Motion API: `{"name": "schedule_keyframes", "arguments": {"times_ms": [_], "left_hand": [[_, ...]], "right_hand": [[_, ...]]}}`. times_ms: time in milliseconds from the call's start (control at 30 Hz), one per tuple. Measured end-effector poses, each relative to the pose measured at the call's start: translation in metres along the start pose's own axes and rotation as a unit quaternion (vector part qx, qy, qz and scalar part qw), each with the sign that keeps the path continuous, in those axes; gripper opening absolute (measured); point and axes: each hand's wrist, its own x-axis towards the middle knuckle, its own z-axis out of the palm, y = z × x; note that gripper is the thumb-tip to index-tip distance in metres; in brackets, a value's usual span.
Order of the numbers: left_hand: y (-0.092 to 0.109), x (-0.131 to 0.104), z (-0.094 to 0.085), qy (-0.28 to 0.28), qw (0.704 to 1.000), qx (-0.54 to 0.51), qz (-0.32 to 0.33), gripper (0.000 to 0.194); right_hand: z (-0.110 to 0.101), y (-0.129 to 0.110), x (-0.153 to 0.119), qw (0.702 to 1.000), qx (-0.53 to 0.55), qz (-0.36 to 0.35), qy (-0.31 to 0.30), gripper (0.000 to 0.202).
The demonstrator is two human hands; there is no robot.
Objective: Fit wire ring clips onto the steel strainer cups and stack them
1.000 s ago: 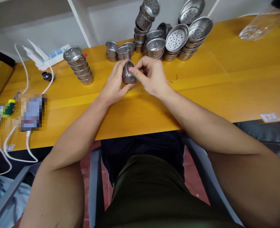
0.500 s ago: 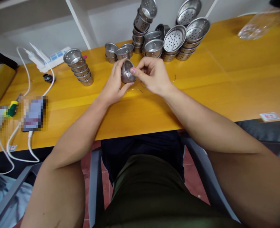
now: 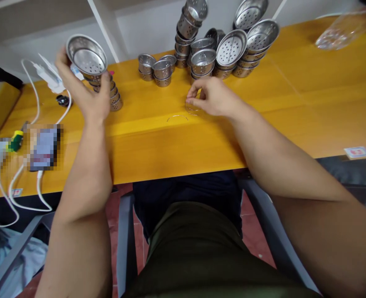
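Upper left: left hand (image 3: pixel 91 103), fingers curved around a perforated metal cup (image 3: pixel 86 61), at the top of a cup stack (image 3: pixel 116 102). Half a second ago both hands met at a cup, centre; apparently the same piece, now one-handed, seemingly set aside.
Centre: thin curved wire (image 3: pixel 177 116), on the table (image 3: pixel 158 145).
Right of centre: right hand (image 3: pixel 212 97), thumb and forefinger narrow, beside another wire (image 3: pixel 191 111); whether pinched, cannot tell.

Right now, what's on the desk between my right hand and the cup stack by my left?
In the head view, a thin curved wire lies on the desk there, closer to your right hand than to the cup stack.
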Motion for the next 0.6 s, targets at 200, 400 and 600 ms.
{"name": "schedule_keyframes", "arguments": {"times_ms": [200,400,600], "left_hand": [[-0.070,-0.028,0.010,0.044,0.997,0.050,-0.039,0.104],[-0.204,-0.032,-0.012,0.339,0.930,0.101,-0.100,0.133],[-0.152,-0.037,-0.022,0.178,0.970,0.158,0.056,0.074]], "right_hand": [[0.019,0.020,0.006,1.000,0.013,-0.020,-0.003,0.037],[0.014,0.021,0.008,0.996,0.067,-0.051,0.039,0.038],[0.005,0.019,0.015,0.987,0.037,-0.018,0.153,0.026]]}}
